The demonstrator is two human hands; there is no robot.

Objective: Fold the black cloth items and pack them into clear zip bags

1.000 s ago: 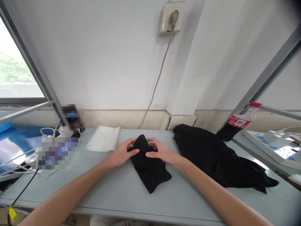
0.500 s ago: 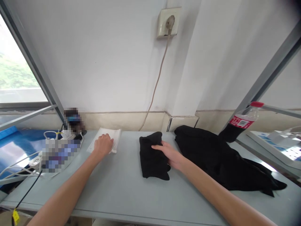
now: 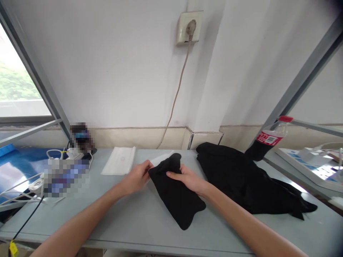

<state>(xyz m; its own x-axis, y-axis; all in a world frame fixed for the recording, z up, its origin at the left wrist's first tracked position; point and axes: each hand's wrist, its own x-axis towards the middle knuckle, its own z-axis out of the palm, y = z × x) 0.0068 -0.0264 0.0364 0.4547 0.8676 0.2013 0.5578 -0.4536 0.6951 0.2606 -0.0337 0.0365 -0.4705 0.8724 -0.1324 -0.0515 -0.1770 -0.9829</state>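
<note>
My right hand (image 3: 191, 180) grips a folded black cloth garment (image 3: 175, 192), thumb lying on top of it. The garment is tilted, its lower corner pointing toward the front edge of the table. At its upper left corner is my left hand (image 3: 138, 175), closed in a pinch on a thin white plastic bag (image 3: 164, 157). Most of that bag is hidden behind the garment. A flat stack of white plastic bags (image 3: 119, 161) lies left of my left hand, toward the wall.
A larger heap of black clothing (image 3: 238, 182) covers the right part of the grey table (image 3: 107, 221). Behind it a cola bottle (image 3: 269, 139) leans. Cables and a white power strip (image 3: 36, 185) sit at left. A wall socket (image 3: 189, 28) has a cord hanging down.
My left hand has left the stack and moved right to the garment, bringing one white bag along. My right hand has lifted and turned the garment slightly.
</note>
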